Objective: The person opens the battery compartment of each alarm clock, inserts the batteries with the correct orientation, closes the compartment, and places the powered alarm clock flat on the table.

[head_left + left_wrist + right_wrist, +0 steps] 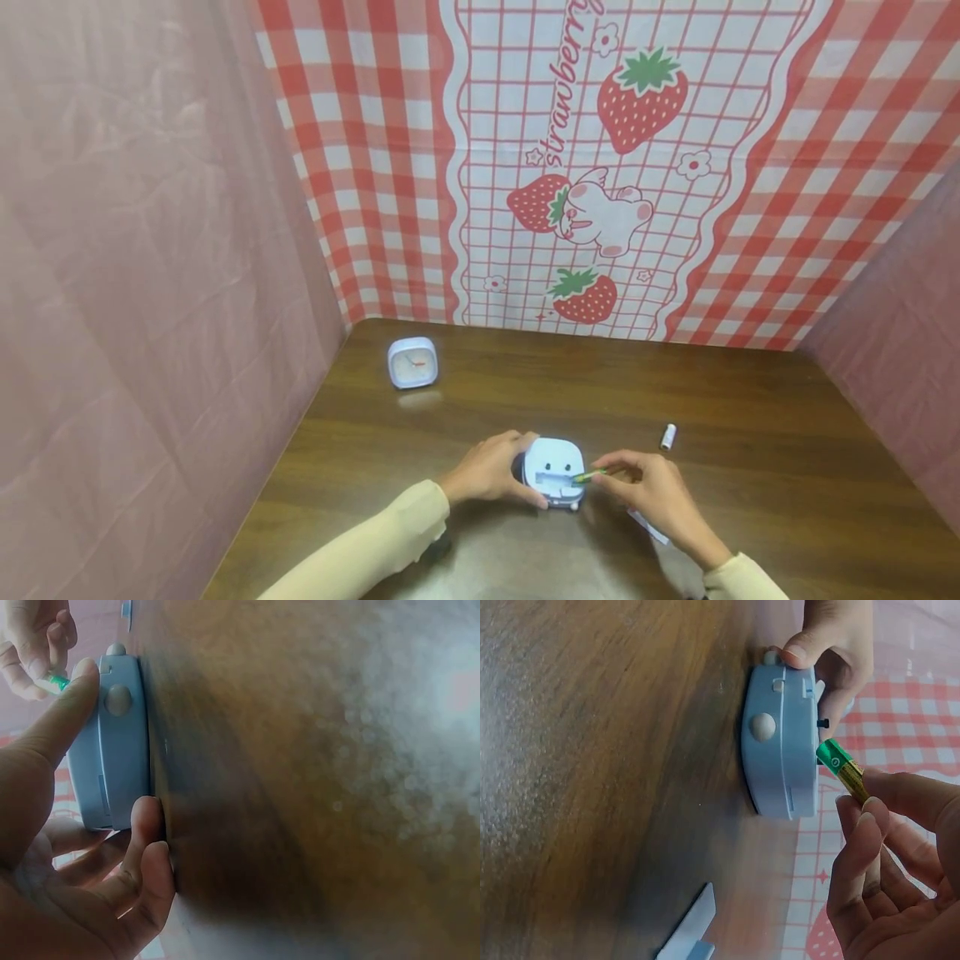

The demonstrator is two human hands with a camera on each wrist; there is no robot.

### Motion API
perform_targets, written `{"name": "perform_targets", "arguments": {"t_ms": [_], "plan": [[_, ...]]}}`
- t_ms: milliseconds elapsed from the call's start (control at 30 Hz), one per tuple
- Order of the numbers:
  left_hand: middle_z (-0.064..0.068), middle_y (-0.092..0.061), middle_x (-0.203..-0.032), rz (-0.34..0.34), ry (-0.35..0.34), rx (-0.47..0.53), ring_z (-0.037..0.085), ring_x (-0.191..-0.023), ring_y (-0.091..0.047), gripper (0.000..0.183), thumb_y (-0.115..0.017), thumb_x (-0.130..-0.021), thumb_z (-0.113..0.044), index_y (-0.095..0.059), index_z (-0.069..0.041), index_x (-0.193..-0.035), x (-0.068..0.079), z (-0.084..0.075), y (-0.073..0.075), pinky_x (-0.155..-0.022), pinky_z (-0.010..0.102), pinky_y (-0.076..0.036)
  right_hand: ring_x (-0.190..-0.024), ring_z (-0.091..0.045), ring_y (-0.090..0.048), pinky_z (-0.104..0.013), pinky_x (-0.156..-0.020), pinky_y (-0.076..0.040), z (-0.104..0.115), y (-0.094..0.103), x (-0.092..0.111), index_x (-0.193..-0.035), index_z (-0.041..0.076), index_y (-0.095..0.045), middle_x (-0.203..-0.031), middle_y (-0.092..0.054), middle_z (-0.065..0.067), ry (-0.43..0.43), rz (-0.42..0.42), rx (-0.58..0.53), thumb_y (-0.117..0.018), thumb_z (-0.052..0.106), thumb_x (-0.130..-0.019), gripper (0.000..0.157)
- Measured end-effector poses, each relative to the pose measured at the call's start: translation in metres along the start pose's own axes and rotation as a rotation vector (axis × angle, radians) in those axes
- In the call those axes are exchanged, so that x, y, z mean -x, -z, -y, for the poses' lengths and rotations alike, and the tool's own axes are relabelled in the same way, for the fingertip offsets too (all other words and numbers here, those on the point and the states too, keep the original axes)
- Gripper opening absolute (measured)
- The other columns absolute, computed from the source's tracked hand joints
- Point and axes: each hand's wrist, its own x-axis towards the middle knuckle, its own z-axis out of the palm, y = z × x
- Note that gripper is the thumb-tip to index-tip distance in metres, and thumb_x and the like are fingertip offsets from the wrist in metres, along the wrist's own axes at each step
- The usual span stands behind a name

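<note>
A small pale clock point(553, 462) lies on the table with its back up, two dark knobs and an open battery compartment showing; its face is hidden. My left hand point(491, 468) grips it from the left, thumb at the near edge and fingers round the far side. Between the thumb and fingers of my right hand point(652, 487), I pinch a green and gold battery point(844, 771). Its green end is angled down at the compartment; how far inside it sits I cannot tell. Partly under the right hand lies a flat white piece point(690, 926).
A second pale clock point(412, 363) stands upright at the table's back left. Beyond the right hand lies a small white cylinder point(668, 437). A red-and-white checked cloth point(390, 167) hangs behind the wooden table point(540, 375), with pink cloth point(165, 275) along the sides.
</note>
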Motion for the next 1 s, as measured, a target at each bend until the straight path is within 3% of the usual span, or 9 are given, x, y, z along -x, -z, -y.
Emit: {"name": "perform_targets", "arguments": {"t_ms": [133,367,500,700,1000], "plan": [[0.008,-0.061,-0.139,-0.003,0.000,-0.005,0.026,-0.120,-0.061,0.108,-0.087,-0.066,-0.067,-0.048,-0.019,-0.154,0.001,0.001,0.000,-0.098,0.045,-0.053,-0.052,-0.008,-0.056,-0.027,-0.044,-0.049,0.002,-0.005,-0.001,-0.098,0.017,-0.079,-0.067,-0.066,0.004,0.055,-0.014,0.058,-0.087,0.023,-0.083,0.018],[0.008,-0.062,-0.135,0.002,-0.008,-0.012,0.024,-0.117,-0.062,0.106,-0.087,-0.066,-0.067,-0.049,-0.018,-0.153,0.002,0.001,0.000,-0.096,0.042,-0.054,-0.059,0.001,-0.054,-0.022,-0.053,-0.049,0.005,-0.016,-0.004,-0.090,0.018,-0.079,-0.074,-0.065,0.016,0.266,-0.063,0.156,-0.088,0.011,-0.079,0.016],[0.007,-0.063,-0.135,0.002,-0.006,-0.017,0.024,-0.116,-0.062,0.107,-0.087,-0.066,-0.067,-0.050,-0.018,-0.152,0.001,0.001,0.002,-0.095,0.042,-0.054,-0.061,0.003,-0.052,-0.021,-0.053,-0.047,0.007,-0.020,-0.006,-0.089,0.019,-0.079,-0.077,-0.063,0.017,0.329,-0.061,0.182,-0.088,0.010,-0.079,0.017],[0.007,-0.063,-0.134,0.003,-0.001,-0.027,0.024,-0.115,-0.063,0.106,-0.087,-0.065,-0.067,-0.050,-0.018,-0.152,0.001,0.002,0.003,-0.094,0.042,-0.055,-0.063,0.003,-0.051,-0.021,-0.054,-0.047,0.007,-0.024,-0.010,-0.087,0.021,-0.080,-0.076,-0.061,0.019,0.357,-0.089,0.205,-0.090,0.008,-0.075,0.021],[0.003,-0.063,-0.134,0.010,-0.010,-0.042,0.022,-0.115,-0.063,0.107,-0.086,-0.065,-0.070,-0.050,-0.019,-0.153,0.000,-0.001,0.001,-0.092,0.041,-0.055,-0.066,-0.002,-0.050,-0.022,-0.058,-0.046,0.010,-0.036,-0.008,-0.087,0.018,-0.082,-0.076,-0.058,0.014,0.267,-0.048,0.189,-0.090,0.010,-0.076,0.015]]}}
